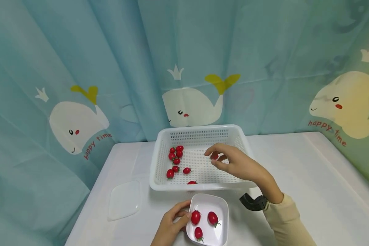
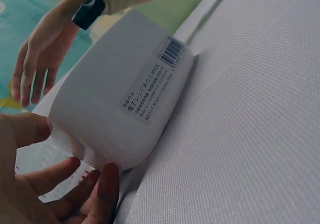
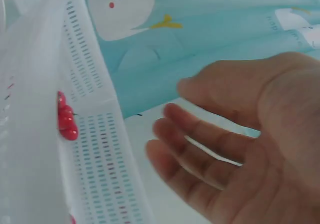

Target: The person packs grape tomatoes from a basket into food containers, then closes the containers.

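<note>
My left hand (image 1: 172, 222) grips the left side of a small white square container (image 1: 222, 218), with the thumb at its rim and several fingers against its wall in the left wrist view. Three red cherry tomatoes (image 1: 213, 218) with green stems lie inside it. Over the right part of a white slotted basket (image 1: 200, 187) hovers my right hand (image 1: 233, 162), fingers loosely bent and apart. Nothing shows between those fingers in the right wrist view. A tomato (image 1: 214, 156) shows just past the fingertips in the head view, partly hidden by them. Several more tomatoes (image 1: 176, 161) lie at the basket's left.
A clear flat lid (image 1: 124, 201) lies on the white-covered table (image 1: 295, 171), left of the container. Behind the basket hangs a blue curtain (image 1: 135, 85) with whale prints. A label with a barcode (image 2: 155, 79) is on the container's outer wall.
</note>
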`<state>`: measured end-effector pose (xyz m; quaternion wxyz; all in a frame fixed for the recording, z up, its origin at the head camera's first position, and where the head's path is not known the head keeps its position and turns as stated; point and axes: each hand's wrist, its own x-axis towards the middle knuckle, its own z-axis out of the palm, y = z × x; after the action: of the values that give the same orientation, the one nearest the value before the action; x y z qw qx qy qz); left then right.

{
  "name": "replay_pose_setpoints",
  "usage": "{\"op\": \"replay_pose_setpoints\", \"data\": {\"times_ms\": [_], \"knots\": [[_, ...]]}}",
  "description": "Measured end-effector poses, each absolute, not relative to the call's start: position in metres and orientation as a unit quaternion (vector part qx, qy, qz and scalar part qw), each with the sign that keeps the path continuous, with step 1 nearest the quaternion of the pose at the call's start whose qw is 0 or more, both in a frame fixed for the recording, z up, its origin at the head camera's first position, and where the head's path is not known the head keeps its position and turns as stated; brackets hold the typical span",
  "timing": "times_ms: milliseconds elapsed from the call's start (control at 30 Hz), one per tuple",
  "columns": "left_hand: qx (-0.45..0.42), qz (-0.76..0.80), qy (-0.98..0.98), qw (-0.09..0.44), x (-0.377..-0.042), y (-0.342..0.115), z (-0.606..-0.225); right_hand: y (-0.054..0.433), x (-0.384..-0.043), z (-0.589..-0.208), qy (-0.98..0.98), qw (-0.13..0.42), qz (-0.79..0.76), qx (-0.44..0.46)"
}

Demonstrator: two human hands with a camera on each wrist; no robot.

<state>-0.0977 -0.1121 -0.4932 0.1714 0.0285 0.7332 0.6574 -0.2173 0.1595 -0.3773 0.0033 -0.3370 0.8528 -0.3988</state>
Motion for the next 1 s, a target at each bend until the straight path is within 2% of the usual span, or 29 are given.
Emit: {"op": "replay_pose_setpoints", "data": {"times_ms": [133, 367, 467, 733, 1000], "knots": [[0.021, 0.66, 0.73, 0.178, -0.097, -0.109, -0.496, 0.156, -0.222, -0.384, 0.841, 0.01, -0.423, -0.337], [0.027, 0.658, 0.732, 0.173, -0.099, -0.106, -0.496, 0.144, -0.234, -0.378, 0.813, 0.1, -0.462, -0.34], [0.029, 0.654, 0.737, 0.168, -0.1, -0.108, -0.494, 0.133, -0.247, -0.374, 0.801, 0.122, -0.478, -0.34], [0.027, 0.659, 0.732, 0.172, -0.1, -0.111, -0.492, 0.103, -0.289, -0.378, 0.811, 0.141, -0.488, -0.291], [0.021, 0.66, 0.73, 0.178, -0.099, -0.112, -0.493, 0.077, -0.324, -0.39, 0.843, 0.165, -0.42, -0.293]]}}
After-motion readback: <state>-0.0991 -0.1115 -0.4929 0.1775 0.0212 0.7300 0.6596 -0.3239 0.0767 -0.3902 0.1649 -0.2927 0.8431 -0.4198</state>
